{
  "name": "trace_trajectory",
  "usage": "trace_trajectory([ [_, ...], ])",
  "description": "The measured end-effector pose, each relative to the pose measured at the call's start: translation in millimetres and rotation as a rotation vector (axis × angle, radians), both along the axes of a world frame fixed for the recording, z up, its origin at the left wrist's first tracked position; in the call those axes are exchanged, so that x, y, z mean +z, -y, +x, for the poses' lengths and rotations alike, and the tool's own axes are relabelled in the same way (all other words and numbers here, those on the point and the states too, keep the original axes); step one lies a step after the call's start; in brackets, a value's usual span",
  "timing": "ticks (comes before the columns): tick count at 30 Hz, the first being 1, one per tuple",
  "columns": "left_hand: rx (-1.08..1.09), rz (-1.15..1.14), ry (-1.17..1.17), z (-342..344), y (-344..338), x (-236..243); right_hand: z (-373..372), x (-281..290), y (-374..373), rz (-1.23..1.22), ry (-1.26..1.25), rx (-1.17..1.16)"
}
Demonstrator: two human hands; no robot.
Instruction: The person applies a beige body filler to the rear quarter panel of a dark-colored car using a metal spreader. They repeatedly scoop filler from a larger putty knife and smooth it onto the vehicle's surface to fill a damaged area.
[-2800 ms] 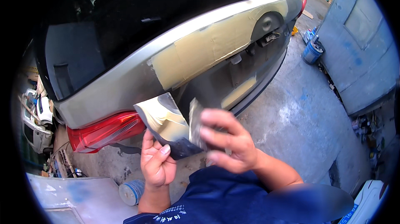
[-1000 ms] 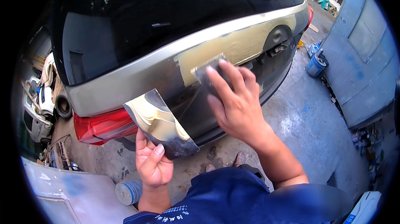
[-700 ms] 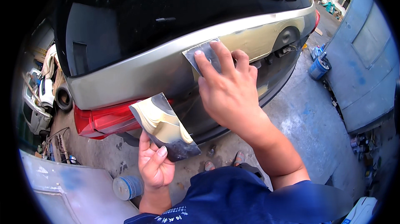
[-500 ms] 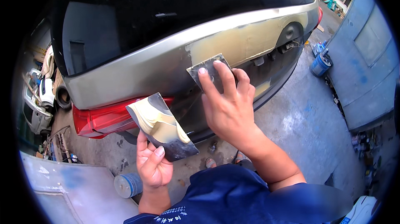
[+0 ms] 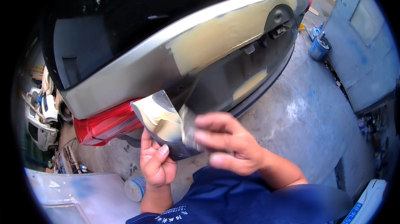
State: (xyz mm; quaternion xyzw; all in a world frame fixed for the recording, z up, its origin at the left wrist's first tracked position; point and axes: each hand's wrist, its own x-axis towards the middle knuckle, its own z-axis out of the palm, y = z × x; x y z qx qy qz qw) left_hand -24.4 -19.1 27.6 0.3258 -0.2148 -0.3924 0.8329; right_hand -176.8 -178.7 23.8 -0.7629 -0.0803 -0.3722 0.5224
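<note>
In my left hand [image 5: 158, 165], a flat dark plate [image 5: 177, 151] is pinched at its lower edge, thumb in front. Cream body filler [image 5: 155, 117] lies smeared over its upper part. My right hand [image 5: 233, 142], blurred by motion, grips a thin flat spreader [image 5: 188, 126] that is tilted on edge at the plate's right side. Whether the spreader touches the filler I cannot tell. Beyond both hands is the grey car tailgate [image 5: 125, 76], which carries a broad beige filler patch [image 5: 212, 36] and a smaller beige patch [image 5: 250, 85] lower down.
A red tail light [image 5: 106, 126] is just behind the plate. Blue-and-white buckets stand at lower left [image 5: 135, 188] and far right [image 5: 318, 49]. Large pale panels flank me on the right [image 5: 362, 53] and lower left [image 5: 79, 190]. Scrap car parts [image 5: 39, 119] lie at far left.
My right hand has drawn the spreader away from the tailgate's filler patch, down and left to the plate. My left hand has hardly moved, and the view has shifted slightly.
</note>
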Motion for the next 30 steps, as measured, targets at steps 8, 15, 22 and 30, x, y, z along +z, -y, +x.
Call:
trace_trajectory([
  [8,0.078,0.002,0.162,-2,19,14,-20,-15,15,-0.198,-0.203,-0.564],
  [15,0.089,0.054,0.342,-13,36,9,-11,35,8,-0.617,-0.199,-0.705],
  [22,0.091,0.035,0.428,-12,44,10,-34,23,24,-0.638,-0.342,-0.687],
  [30,-0.004,0.188,0.487,-31,64,24,-27,44,32,-0.666,-0.161,-0.637],
])
